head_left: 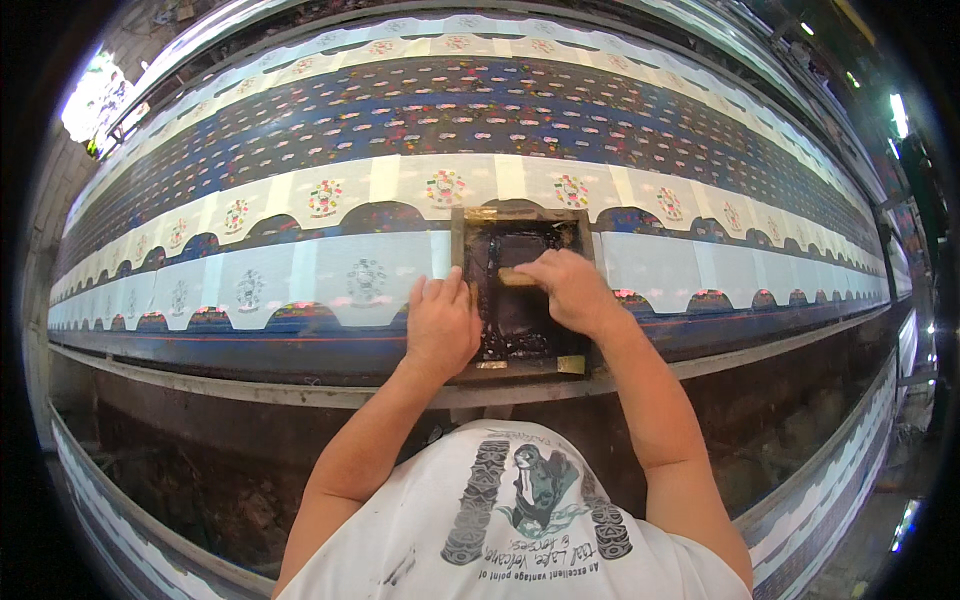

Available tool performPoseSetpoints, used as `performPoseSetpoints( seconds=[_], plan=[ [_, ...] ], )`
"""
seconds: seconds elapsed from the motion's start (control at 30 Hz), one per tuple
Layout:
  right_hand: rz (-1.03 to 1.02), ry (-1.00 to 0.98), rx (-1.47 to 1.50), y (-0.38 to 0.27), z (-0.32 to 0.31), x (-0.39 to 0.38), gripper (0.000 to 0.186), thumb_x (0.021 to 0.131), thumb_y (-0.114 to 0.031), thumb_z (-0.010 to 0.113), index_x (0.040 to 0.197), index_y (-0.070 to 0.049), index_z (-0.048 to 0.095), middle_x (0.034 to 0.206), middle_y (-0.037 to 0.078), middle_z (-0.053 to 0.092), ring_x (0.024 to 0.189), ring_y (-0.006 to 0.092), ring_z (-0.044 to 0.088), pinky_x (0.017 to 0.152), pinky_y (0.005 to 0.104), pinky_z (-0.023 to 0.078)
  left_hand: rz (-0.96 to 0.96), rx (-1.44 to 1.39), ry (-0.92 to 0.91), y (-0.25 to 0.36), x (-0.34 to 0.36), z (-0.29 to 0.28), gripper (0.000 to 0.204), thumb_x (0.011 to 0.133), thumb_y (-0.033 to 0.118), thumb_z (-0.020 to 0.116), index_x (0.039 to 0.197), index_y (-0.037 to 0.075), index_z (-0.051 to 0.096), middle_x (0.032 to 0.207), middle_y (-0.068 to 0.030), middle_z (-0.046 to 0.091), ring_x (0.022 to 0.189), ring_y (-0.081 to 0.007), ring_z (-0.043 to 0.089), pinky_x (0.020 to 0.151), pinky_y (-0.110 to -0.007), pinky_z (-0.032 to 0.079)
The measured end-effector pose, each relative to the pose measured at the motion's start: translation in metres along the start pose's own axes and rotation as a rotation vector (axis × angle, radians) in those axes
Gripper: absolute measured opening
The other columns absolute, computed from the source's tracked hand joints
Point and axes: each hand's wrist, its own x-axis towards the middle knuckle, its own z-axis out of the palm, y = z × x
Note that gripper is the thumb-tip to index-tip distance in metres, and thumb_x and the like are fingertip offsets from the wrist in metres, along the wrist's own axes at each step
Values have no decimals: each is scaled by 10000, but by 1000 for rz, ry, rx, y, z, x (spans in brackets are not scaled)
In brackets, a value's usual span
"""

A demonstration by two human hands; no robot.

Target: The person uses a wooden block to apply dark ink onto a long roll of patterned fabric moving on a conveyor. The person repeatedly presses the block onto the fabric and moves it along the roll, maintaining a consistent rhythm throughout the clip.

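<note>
Rectangular frame point(457, 245) lies flat on long table point(260, 347), in line with row of pale-blue cloth pieces point(315, 275); dark ink point(520, 322) inside its rails. Left hand point(443, 325) rests at frame's left rail, fingers close together, apparently to steady it; whether thumb grips rail, cannot tell. Right hand point(578, 290) pinches yellowish blade point(515, 277) inside frame, above ink; grip at right end presumably gives control over blade's angle. Pieces sit side by side, likely for even spacing. Cream pieces point(285, 200) with coloured motifs form next row beyond.
</note>
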Motion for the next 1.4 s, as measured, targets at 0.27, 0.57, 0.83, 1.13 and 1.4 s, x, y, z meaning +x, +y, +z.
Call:
performPoseSetpoints(
  seconds=[0.27, 0.57, 0.83, 1.13, 1.4],
  plan=[
    [-3, 14, 30, -59, 4, -62, 458, 850, 87, 689, 1269, -56, 807, 1135, 156, 785, 1089, 389, 732, 1000, 494, 583, -23, -50, 81, -4, -8, 12, 514, 937, 214, 768, 1377, -51, 737, 1560, -207, 663, 1379, -382, 609, 1298, -623, 339],
    [46, 8, 86, -89, 6, -110, 441, 900, -92, 840, 1338, -74, 794, 1359, 163, 714, 1304, 390, 653, 1112, 523, 542, -242, -537, 209, -2, -32, 49, 728, 815, -15, 778, 1534, 13, 666, 1628, -281, 572, 1480, -501, 520, 1282, -607, 370],
    [419, 421, 233, -50, 10, -158, 435, 977, -173, 863, 1394, -85, 777, 1490, 181, 690, 1434, 421, 608, 1216, 522, 486, -432, -1048, 337, 9, -30, 64, 451, 756, -141, 701, 1156, 40, 807, 1629, -266, 619, 1545, -403, 554, 1307, -462, 390],
    [392, 453, 412, 23, -21, -229, 444, 955, -99, 843, 1393, -71, 777, 1517, 165, 707, 1462, 377, 616, 1265, 501, 446, -306, -1013, 414, 107, 11, 72, 367, 768, -126, 680, 1061, 54, 808, 1659, -291, 592, 1545, -412, 549, 1293, -467, 389],
    [424, 470, 359, 129, -82, -314, 464, 920, -88, 856, 1379, -75, 791, 1503, 149, 721, 1470, 401, 595, 1268, 533, 430, -273, -942, 431, 239, 60, 142, 342, 774, -92, 707, 1057, 71, 809, 1623, -318, 610, 1464, -431, 594, 1260, -491, 413]
  ],
)
